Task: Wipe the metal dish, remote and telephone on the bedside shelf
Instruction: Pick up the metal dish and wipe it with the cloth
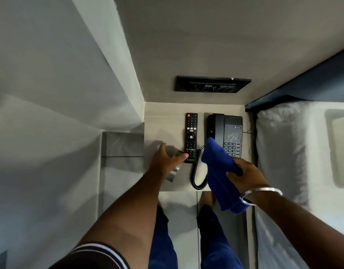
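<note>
On the pale bedside shelf (pixel 163 117) a black remote (pixel 191 136) lies lengthwise, with a dark telephone (pixel 232 131) just to its right. My left hand (pixel 165 160) is spread over a shiny metal dish (pixel 174 174) at the shelf's front left, thumb and fingers closed on its edges; most of the dish is hidden under the hand. My right hand (pixel 243 175) grips a blue cloth (pixel 215 167), which hangs over the telephone's front corner and keypad.
The phone's coiled cord (pixel 196 177) loops toward the shelf's front edge. A black switch panel (pixel 212 84) is set in the wall behind. A white bed (pixel 283 152) borders the shelf on the right, a wall corner on the left. My legs stand below.
</note>
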`<state>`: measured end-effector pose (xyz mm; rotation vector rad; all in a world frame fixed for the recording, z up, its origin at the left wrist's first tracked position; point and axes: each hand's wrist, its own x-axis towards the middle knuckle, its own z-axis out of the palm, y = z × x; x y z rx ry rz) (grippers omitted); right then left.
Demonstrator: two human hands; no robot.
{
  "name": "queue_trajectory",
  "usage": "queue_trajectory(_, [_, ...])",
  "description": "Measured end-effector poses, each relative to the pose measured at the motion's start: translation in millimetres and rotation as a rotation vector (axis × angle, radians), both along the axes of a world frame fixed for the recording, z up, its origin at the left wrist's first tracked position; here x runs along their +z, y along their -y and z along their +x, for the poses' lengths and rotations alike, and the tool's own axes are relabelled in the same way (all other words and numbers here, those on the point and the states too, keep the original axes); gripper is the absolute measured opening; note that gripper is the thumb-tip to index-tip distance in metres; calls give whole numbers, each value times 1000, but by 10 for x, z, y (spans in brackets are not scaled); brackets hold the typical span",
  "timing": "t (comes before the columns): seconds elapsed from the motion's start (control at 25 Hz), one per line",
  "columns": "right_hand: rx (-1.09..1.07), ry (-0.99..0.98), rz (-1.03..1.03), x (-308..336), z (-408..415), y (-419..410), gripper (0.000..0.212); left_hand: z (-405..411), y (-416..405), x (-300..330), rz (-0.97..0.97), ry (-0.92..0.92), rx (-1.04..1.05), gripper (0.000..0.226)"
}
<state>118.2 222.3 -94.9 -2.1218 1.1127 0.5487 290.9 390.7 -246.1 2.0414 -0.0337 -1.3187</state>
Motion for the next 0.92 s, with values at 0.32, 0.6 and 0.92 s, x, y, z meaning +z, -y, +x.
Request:
queue_trajectory(0.32, [51,111,80,28,-58,60,29,42,15,253,-107,-263,312,23])
queue_trajectory(0.6, [345,617,-58,1802,349,28,61,113,-192,2190,-874,-612,923,61])
queue_trajectory(0.92, [1078,778,-474,3799,1014,12,59,292,33,4526,-1382,-663,563,69])
